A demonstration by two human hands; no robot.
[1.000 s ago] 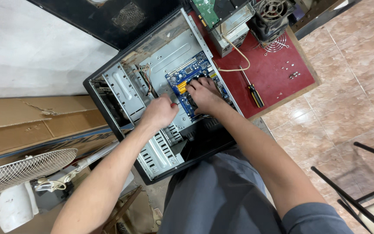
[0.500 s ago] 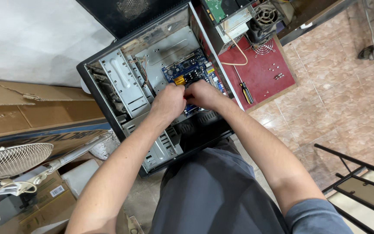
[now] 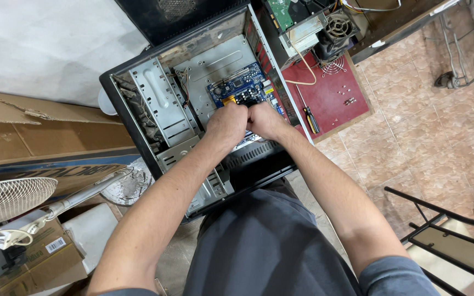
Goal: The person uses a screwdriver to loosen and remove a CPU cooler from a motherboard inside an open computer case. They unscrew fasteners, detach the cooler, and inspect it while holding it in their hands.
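Motherboard [image 3: 240, 90] — just beyond right hand [image 3: 266, 120].

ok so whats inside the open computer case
Inside the computer case sit a blue motherboard and grey metal drive bays. The left hand and right hand cover the board's lower part, so whatever they grip is hidden.
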